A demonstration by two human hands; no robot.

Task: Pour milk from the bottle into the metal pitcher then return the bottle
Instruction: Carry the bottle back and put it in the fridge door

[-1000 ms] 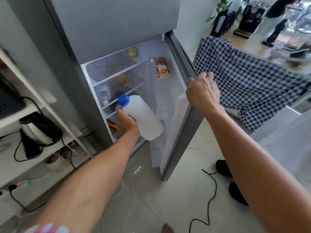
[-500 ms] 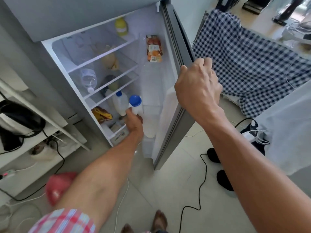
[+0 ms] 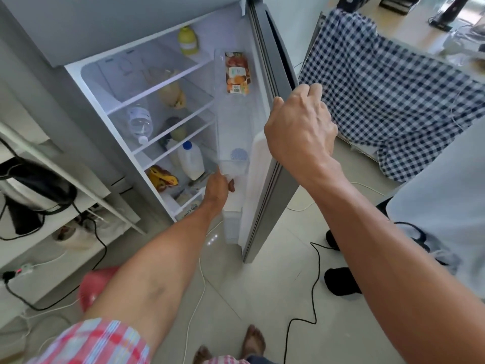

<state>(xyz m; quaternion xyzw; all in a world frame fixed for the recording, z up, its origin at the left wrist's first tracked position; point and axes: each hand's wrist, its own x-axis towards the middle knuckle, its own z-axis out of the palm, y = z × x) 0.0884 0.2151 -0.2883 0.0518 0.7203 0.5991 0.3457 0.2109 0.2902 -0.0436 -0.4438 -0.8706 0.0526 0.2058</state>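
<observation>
Head view, looking down past a pink plaid sleeve (image 3: 91, 342) and bare feet (image 3: 253, 340) onto pale floor tiles (image 3: 262, 298). Just ahead, a black cable (image 3: 316, 279) on the tiles, with black shoes (image 3: 341, 283) to its right.

Grips the top outer edge of the open fridge door (image 3: 265, 206) with the right hand (image 3: 299, 124), fingers curled over the rim. Reaches down and forward with the left hand (image 3: 217, 189) to the inside of that door and holds the milk bottle (image 3: 236, 203) there, thumb laid across its white side, remaining fingers hidden behind it. Standing upright low in the door, that bottle, with its blue cap (image 3: 239, 155) showing blurred through a clear door bin (image 3: 233, 169) above the hand.

Deeper in, on a lower shelf of the fridge (image 3: 86, 82), a second white bottle (image 3: 191, 161) with a blue cap, apart from the hand. One shelf higher, a clear water bottle (image 3: 139, 122) lying on its side. On the top shelf, a yellow-green bottle (image 3: 187, 40). High in the door, an orange carton (image 3: 237, 73).

Left of the fridge, a black kettle (image 3: 36, 190) on white shelving. Farthest right, a blue checked cloth (image 3: 393, 101) draped over furniture.
</observation>
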